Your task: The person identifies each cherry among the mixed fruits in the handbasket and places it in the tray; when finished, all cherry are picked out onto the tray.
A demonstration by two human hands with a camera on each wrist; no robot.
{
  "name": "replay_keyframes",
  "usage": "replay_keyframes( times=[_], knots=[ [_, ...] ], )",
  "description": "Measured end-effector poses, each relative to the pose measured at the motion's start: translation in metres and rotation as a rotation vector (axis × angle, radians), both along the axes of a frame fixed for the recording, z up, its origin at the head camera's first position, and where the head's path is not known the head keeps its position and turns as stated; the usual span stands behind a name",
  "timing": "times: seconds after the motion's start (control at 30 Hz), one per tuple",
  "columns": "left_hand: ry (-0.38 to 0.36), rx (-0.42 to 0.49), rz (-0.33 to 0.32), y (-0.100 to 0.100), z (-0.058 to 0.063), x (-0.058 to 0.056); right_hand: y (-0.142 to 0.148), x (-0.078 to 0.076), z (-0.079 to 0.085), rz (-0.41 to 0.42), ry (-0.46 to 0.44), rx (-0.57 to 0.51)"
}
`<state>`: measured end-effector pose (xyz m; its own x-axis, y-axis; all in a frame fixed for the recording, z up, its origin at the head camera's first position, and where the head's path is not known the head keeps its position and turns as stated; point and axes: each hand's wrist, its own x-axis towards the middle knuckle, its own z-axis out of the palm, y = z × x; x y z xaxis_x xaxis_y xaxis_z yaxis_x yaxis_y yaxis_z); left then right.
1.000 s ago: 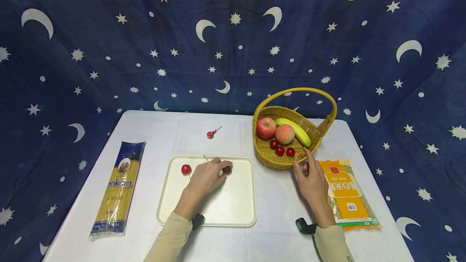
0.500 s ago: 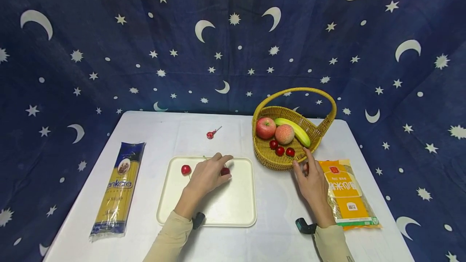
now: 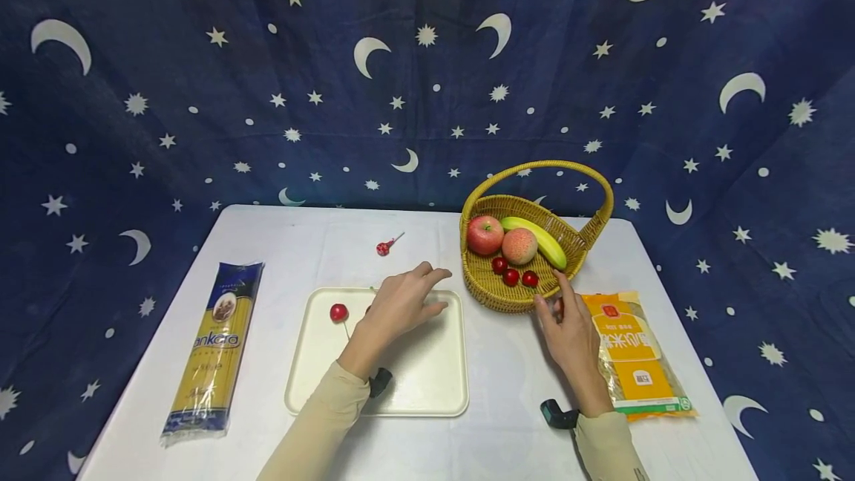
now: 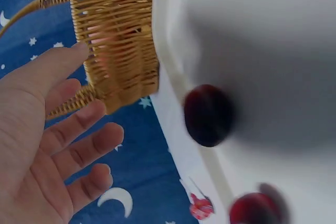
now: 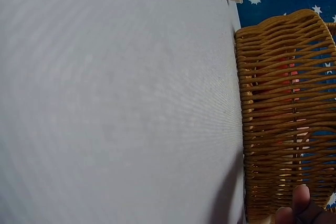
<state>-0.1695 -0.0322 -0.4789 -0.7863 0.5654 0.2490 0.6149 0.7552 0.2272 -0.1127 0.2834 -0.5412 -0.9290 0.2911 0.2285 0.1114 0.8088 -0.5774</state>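
Note:
My left hand (image 3: 403, 301) hovers over the cream tray (image 3: 414, 399), its fingers spread apart and nothing between them. In the left wrist view a dark cherry (image 4: 209, 115) is close to the hand at the tray's edge; in the head view the hand hides most of it. Another red cherry (image 3: 338, 312) with a stem is on the tray's left side. My right hand (image 3: 573, 329) touches the near right rim of the wicker basket (image 3: 497, 300), thumb and forefinger apart. Its fingertips (image 5: 301, 196) show against the basket's woven wall in the right wrist view.
Inside the basket are an apple (image 3: 485, 234), a peach (image 3: 519, 246), a banana (image 3: 544, 240) and several cherries (image 3: 510, 277). A wrapped lollipop (image 3: 384, 248) lies behind the tray. A spaghetti pack (image 3: 215, 347) is at left, a yellow food bag (image 3: 637, 355) at right.
My left hand has let go of the dark cherry at its fingertips and moved right and slightly up, fingers opening. The right hand has stayed at the basket rim.

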Motion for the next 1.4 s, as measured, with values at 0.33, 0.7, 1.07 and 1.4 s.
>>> replay_keyframes(
  times=[0.33,0.7,1.07,1.4],
  knots=[
    [-0.049,0.022,-0.087,0.033,0.028,-0.022,0.0,0.0,0.0,-0.002,0.004,0.006],
    [-0.043,-0.099,-0.161,0.082,0.057,-0.045,0.0,0.002,0.002,-0.003,-0.001,0.004],
    [-0.133,-0.419,-0.205,0.13,0.053,-0.079,0.0,0.003,0.001,-0.008,-0.006,0.004],
    [-0.203,-0.49,-0.215,0.148,0.041,-0.092,0.0,0.002,0.001,-0.015,-0.005,0.013]
  ],
)
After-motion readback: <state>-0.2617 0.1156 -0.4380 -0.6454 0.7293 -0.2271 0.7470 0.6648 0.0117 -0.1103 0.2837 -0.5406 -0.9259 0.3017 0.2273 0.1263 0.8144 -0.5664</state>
